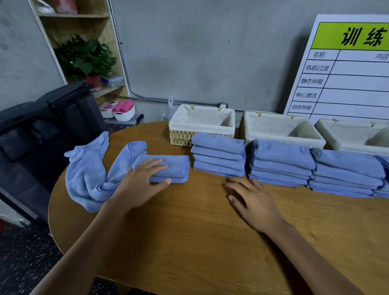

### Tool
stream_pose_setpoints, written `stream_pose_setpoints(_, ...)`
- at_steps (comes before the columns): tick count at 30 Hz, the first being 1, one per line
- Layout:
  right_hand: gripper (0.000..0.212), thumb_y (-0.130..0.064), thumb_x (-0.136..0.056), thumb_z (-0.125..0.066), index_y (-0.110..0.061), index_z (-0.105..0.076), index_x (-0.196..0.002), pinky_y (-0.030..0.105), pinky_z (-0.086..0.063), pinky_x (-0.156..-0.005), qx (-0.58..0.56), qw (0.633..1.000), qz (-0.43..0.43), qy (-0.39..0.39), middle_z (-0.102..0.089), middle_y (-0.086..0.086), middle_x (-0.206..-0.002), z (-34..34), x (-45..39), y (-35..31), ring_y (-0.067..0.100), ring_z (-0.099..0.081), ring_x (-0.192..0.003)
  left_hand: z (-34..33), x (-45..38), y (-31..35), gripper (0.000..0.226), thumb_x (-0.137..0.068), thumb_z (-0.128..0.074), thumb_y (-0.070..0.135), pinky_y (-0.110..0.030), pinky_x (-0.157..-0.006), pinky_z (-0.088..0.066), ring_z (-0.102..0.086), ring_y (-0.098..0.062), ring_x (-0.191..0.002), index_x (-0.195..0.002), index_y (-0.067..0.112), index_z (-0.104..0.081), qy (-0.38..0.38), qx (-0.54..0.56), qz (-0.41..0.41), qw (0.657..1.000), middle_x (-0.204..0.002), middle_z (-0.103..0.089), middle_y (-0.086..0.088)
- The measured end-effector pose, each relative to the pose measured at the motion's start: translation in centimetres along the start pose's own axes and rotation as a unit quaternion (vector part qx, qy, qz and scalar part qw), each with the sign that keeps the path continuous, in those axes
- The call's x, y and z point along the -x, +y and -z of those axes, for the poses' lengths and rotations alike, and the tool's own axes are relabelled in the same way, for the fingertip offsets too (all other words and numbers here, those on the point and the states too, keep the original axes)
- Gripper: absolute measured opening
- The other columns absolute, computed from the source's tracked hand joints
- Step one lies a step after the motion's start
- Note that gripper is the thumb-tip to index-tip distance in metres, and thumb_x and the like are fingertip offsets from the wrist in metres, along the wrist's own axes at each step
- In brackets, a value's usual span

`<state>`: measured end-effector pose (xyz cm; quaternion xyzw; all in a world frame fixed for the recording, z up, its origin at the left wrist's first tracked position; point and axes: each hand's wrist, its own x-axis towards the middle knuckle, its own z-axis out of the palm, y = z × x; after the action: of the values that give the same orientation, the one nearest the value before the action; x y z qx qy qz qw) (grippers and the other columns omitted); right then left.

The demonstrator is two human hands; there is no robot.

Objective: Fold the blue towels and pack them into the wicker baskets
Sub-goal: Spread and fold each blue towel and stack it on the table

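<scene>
A folded blue towel (166,167) lay on the round wooden desk (185,246), left of centre, its long axis running left to right. The left hand (141,185) rested flat on its near left end, fingers straight and spread, thumb along the front edge. The right hand (251,200) lay open, palm down on the bare desk, holding nothing, just in front of the stacks. Loose unfolded towels (89,176) sprawled left of the folded one, touching it, reaching the desk's left edge. To its right, three stacks of folded towels (281,163) stood side by side in a row, with a fourth cut off at the right edge, their long sides also running left to right. Behind them, three fabric-lined wicker baskets (201,123) sat along the far edge, their fronts partly hidden by the stacks. A white board with printed characters (355,71) leaned against the wall behind.
</scene>
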<state>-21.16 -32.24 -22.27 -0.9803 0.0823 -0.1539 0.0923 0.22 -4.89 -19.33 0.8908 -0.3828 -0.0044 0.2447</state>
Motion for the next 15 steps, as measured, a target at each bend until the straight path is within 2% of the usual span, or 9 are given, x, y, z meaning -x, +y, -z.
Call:
stream_pose_setpoints(2,0.050,-0.057,-0.098,-0.025,-0.037,-0.051,-0.136,0.040,-0.041,-0.099,-0.001,1.000,-0.006,-0.004,-0.048,-0.017,-0.143,0.0,0.2,0.0,0.016,-0.044,-0.124,-0.4,-1.0,-0.2,0.067,-0.086,-0.051,0.073,-0.047,-0.121,-0.025,-0.024,-0.002,-0.147,-0.144,0.039,-0.048,0.005,-0.004,0.003,1.000,-0.156,-0.035,0.021)
stream_pose_setpoints(8,0.049,-0.058,-0.098,-0.024,-0.037,-0.055,-0.129,0.034,-0.038,-0.095,0.004,1.000,-0.001,-0.005,-0.051,-0.020,-0.135,0.1,0.3,-0.3,0.011,-0.043,-0.116,-0.6,-4.8,-0.6,0.062,-0.090,-0.056,0.064,-0.051,-0.121,-0.022,-0.027,-0.007,-0.146,-0.145,0.037,-0.046,-0.002,-0.017,0.002,1.000,-0.156,-0.037,0.016)
stream_pose_setpoints(12,0.050,-0.058,-0.097,-0.025,-0.036,-0.057,-0.128,0.032,-0.036,-0.095,0.000,1.000,-0.002,-0.005,-0.052,-0.020,-0.134,0.2,0.4,-0.4,0.010,-0.044,-0.117,-0.8,-7.1,-0.6,0.084,-0.073,-0.042,0.083,-0.053,-0.120,-0.021,-0.025,-0.005,-0.146,-0.144,0.038,-0.046,-0.030,-0.032,-0.009,0.999,-0.156,-0.036,0.018)
stream_pose_setpoints(15,0.051,-0.058,-0.097,-0.025,-0.036,-0.057,-0.129,0.030,-0.035,-0.097,0.003,1.000,0.000,-0.006,-0.052,-0.020,-0.134,0.3,0.3,-0.4,0.009,-0.043,-0.119,-1.2,-8.2,-0.2,0.094,-0.067,-0.037,0.086,-0.054,-0.120,-0.020,-0.025,-0.007,-0.147,-0.147,0.036,-0.043,-0.034,-0.049,-0.022,0.998,-0.157,-0.035,0.016)
